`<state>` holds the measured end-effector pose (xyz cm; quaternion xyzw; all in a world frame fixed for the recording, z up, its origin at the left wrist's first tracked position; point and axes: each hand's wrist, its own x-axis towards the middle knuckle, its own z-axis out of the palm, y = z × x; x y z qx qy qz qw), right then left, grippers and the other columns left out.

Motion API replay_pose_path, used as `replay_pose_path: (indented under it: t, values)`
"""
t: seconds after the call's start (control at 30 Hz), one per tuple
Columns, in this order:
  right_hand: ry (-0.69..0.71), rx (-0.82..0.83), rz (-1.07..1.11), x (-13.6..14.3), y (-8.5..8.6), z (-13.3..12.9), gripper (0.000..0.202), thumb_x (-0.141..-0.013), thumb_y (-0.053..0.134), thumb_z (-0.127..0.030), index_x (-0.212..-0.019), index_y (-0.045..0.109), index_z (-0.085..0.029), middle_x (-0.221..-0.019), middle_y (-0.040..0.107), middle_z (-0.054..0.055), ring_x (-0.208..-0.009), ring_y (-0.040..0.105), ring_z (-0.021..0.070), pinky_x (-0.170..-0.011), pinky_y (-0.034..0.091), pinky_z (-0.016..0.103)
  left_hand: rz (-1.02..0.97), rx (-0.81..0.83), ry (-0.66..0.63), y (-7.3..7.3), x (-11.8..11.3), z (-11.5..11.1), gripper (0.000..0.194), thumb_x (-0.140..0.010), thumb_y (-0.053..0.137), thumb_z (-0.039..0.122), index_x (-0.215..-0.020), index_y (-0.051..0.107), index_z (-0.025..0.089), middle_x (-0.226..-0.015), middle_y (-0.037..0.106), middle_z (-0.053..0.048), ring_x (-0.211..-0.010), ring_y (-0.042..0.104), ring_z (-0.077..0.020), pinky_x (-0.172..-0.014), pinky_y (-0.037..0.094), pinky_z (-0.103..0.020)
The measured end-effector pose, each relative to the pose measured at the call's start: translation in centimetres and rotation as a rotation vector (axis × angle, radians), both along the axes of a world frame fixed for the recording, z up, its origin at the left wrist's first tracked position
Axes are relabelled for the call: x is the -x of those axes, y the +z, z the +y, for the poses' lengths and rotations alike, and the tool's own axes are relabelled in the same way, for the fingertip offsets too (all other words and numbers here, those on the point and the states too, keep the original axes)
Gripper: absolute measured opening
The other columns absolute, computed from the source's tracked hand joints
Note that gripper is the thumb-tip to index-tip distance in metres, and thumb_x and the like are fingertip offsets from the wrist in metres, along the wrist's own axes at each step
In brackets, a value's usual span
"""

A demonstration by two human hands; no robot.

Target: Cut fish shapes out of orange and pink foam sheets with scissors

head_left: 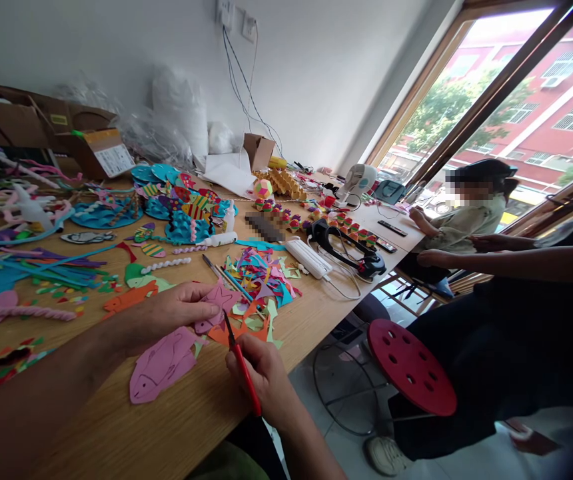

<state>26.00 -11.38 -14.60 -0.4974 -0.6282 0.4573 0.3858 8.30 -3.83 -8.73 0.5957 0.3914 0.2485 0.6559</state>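
Observation:
My left hand pinches a piece of pink paper with a star shape drawn on it. In my right hand is a pair of scissors with red handles and dark blades, the tips right at the paper's edge. Below my left hand, on the table, lies a pink paper fish with drawn outlines. Orange and pale green paper offcuts are just beyond the scissors. A heap of coloured paper scraps spreads behind the paper.
Blue paper-craft pieces, a glue bottle and a white power strip lie farther back on the wooden table. A black headset sits near its right edge. Beside it are a red stool and two people.

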Motion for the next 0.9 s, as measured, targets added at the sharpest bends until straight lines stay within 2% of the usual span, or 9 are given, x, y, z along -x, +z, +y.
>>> replay_pose_path:
  t: [0.13,0.4,0.53,0.9]
  values:
    - [0.005,0.086,0.11,0.1,-0.2,0.0,0.028,-0.084,0.054,-0.03,-0.062,0.041,-0.02,-0.055,0.032,-0.006,-0.05,0.03,0.0086,-0.046,0.022,0.022,-0.03,-0.015,0.004,0.1,0.0,-0.1,0.019,-0.07,0.065,0.033,-0.062,0.055,0.019,-0.056,0.05,0.005,-0.054,0.039,-0.0108,-0.054,0.033,-0.024]
    - [0.018,0.147,0.166,0.2,-0.2,0.1,0.025,-0.084,0.054,-0.028,-0.063,0.044,-0.019,-0.053,0.035,-0.007,-0.048,0.03,0.0077,-0.044,0.021,0.021,-0.031,0.001,-0.025,-0.1,-0.1,-0.1,0.017,-0.07,0.063,0.032,-0.062,0.054,0.019,-0.057,0.052,0.006,-0.055,0.043,-0.0112,-0.056,0.035,-0.024]
    - [0.022,0.113,0.163,0.2,-0.5,0.2,0.026,-0.085,0.054,-0.028,-0.063,0.043,-0.019,-0.053,0.033,-0.007,-0.048,0.029,0.0075,-0.045,0.02,0.021,-0.05,0.03,-0.009,-0.2,-0.2,-0.2,0.019,-0.071,0.064,0.033,-0.062,0.054,0.02,-0.057,0.053,0.005,-0.055,0.047,-0.0121,-0.057,0.037,-0.025]
    - [-0.025,0.027,0.149,0.3,-1.5,0.2,0.029,-0.085,0.054,-0.03,-0.062,0.039,-0.02,-0.056,0.031,-0.006,-0.051,0.028,0.0083,-0.045,0.02,0.022,-0.104,0.037,-0.019,-0.7,-0.3,0.0,0.023,-0.072,0.066,0.036,-0.065,0.054,0.019,-0.058,0.049,0.005,-0.054,0.039,-0.0102,-0.052,0.033,-0.022]
